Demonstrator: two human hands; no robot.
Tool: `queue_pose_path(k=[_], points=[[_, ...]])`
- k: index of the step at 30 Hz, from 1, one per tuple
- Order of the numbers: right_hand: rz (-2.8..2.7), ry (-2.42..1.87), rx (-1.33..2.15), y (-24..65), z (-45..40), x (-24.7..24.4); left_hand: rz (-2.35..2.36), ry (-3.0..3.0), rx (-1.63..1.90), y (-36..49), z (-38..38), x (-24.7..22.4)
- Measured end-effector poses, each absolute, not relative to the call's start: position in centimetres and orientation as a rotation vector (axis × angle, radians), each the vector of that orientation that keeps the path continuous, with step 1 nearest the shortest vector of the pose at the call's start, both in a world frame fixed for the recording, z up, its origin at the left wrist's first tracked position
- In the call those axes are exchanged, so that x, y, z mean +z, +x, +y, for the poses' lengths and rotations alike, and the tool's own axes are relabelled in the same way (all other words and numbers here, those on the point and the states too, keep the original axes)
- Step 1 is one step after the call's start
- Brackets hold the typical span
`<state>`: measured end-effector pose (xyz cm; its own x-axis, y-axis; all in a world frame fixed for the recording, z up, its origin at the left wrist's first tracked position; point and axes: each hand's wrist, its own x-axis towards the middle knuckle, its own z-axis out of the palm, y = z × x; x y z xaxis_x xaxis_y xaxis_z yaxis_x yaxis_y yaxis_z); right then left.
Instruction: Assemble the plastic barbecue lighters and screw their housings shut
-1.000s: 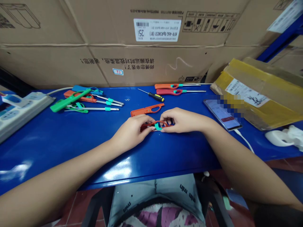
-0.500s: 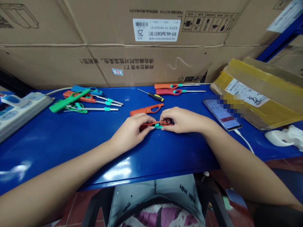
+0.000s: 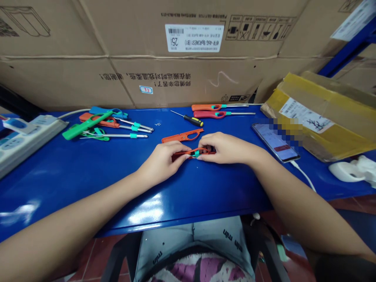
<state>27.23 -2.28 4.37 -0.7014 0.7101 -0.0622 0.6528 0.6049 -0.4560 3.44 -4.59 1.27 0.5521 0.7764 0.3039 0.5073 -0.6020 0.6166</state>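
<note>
Over the middle of the blue table, my left hand point(image 3: 167, 159) grips the left end of an orange lighter casing point(image 3: 192, 151) between thumb and fingers. My right hand point(image 3: 219, 149) pinches the same casing near its right end. A small teal part point(image 3: 196, 154) sits at the casing's trigger opening, between my fingertips. My fingers hide both ends of the casing. Just behind my hands lies a separate orange casing half point(image 3: 179, 137). Farther back is a black and yellow screwdriver point(image 3: 193, 120), with tiny screws point(image 3: 158, 124) to its left.
Several lighters and green casing parts point(image 3: 88, 126) lie back left, by a power strip point(image 3: 28, 135). Two lighters point(image 3: 207, 111) are at the back. A phone point(image 3: 276, 141) and a yellow-taped box point(image 3: 326, 113) stand on the right. Cardboard point(image 3: 176, 70) walls the rear of the blue table point(image 3: 141, 199).
The teal part now sits slightly higher, closer against the orange casing. Both hands have shifted only a little and keep hold of it.
</note>
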Motion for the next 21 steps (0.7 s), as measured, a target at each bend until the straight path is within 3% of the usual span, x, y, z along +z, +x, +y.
queue_pose_path(k=[21], points=[[-2.577, -1.097, 0.725, 26.6, -1.9, 3.3, 1.095, 2.195, 0.717, 3.4, -4.3, 1.0]])
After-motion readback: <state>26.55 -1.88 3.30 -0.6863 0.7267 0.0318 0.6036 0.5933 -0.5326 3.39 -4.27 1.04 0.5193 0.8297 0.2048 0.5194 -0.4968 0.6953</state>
